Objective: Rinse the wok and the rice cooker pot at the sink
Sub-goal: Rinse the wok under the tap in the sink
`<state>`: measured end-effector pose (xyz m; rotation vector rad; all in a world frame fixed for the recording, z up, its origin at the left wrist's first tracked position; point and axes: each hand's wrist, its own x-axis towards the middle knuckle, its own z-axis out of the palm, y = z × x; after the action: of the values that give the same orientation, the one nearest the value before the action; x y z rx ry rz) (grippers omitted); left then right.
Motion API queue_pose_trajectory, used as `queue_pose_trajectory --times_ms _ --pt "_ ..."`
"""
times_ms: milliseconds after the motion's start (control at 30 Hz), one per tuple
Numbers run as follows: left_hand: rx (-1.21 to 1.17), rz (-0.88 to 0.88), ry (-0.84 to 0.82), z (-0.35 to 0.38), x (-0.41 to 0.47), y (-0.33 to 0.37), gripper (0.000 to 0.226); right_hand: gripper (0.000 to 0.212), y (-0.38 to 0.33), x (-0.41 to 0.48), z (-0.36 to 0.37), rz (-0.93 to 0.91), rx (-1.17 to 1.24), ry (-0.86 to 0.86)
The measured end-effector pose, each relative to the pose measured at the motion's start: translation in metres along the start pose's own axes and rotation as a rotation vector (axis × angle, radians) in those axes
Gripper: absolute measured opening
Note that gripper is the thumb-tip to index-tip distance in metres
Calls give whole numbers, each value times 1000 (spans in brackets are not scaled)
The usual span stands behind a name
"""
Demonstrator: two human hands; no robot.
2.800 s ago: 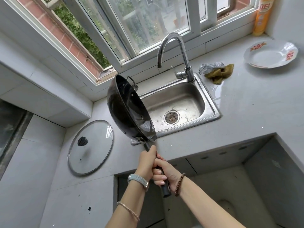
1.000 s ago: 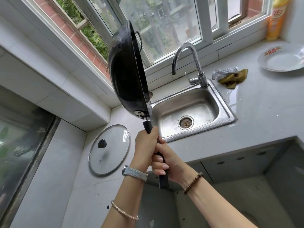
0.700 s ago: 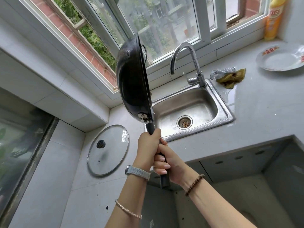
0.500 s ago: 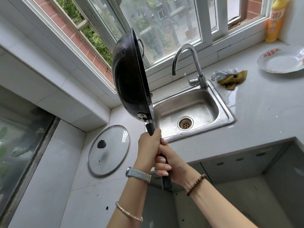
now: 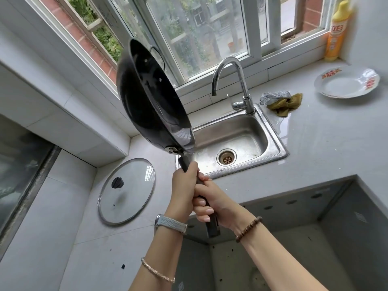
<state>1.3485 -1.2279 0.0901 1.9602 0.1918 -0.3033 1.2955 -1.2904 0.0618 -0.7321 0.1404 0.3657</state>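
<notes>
Where the tabletop (image 5: 325,143) ran under the window (image 5: 199,28), a steel sink (image 5: 280,151) lay with its faucet (image 5: 241,80) arched over the basin. A cloth (image 5: 283,103) sat just beside the faucet's base, a plate (image 5: 346,85) and a yellow bottle (image 5: 337,32) stood further right, and a glass lid (image 5: 128,192) lay flat on the left. The wok (image 5: 151,101) hung in the air over the sink's left edge and hid it. It was black and glossy, tipped steeply on its side, with a loop handle (image 5: 158,55) at the top. Both hands were wrapped tight around its long handle (image 5: 212,223), the left hand (image 5: 183,190) above the right hand (image 5: 214,204). Half a second before, its dark underside had faced the camera; by this moment the inside showed.
</notes>
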Motion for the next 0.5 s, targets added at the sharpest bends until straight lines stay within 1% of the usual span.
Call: queue_pose_trajectory --times_ms 133,267,300,367,433,500 --pt "-264 -42 -82 3 -1 2 27 18 -8 -6 0 -53 -207 40" --pt "-552 -88 -209 3 -1 -2 27 19 -16 -13 5 -110 -519 109" --pt "-579 -87 -224 3 0 -4 27 17 -17 -13 4 -130 -594 134" --pt "-621 -89 -237 3 0 -8 26 6 -16 -14 3 -153 -712 173" --pt "-668 -98 -246 0 -2 -11 25 19 -13 -13 5 -151 -774 203" --pt "-661 -95 -258 -6 -3 -13 24 24 -9 -12 10 -169 -777 223"
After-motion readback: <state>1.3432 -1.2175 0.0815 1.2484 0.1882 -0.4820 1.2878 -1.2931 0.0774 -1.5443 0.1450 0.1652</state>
